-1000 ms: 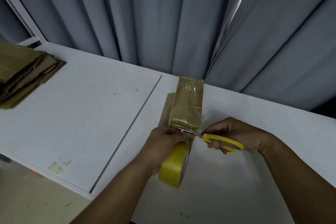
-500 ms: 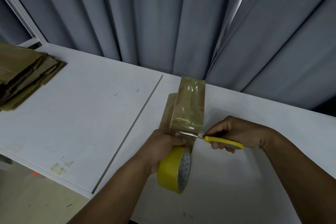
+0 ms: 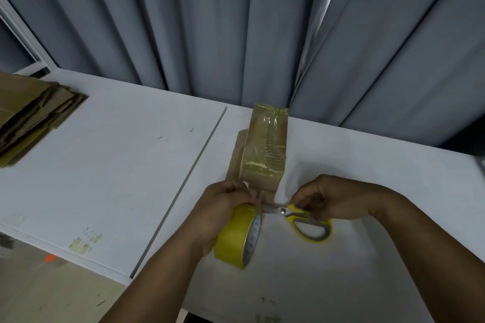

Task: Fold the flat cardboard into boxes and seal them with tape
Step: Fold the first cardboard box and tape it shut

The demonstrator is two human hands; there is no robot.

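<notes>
A small cardboard box (image 3: 265, 149), wrapped in shiny clear tape, stands on the white table (image 3: 126, 165) just beyond both hands. My left hand (image 3: 223, 207) grips a yellow tape roll (image 3: 233, 238) standing on edge at the box's near end. A short strip runs from the roll up toward the box. My right hand (image 3: 336, 198) holds yellow-handled scissors (image 3: 296, 216) by the upper part. Their blades point left at the strip beside the roll, and one handle loop hangs free below my fingers.
A stack of flat brown cardboard (image 3: 31, 118) lies at the table's far left. A dark seam (image 3: 183, 191) splits the tabletop left of the box. Grey curtains (image 3: 236, 21) hang right behind the table. The floor (image 3: 52, 294) shows at lower left.
The scissors have dropped from the box's near top edge to the level of the roll. Their lower handle loop now shows below my right hand. The roll has shifted slightly toward me.
</notes>
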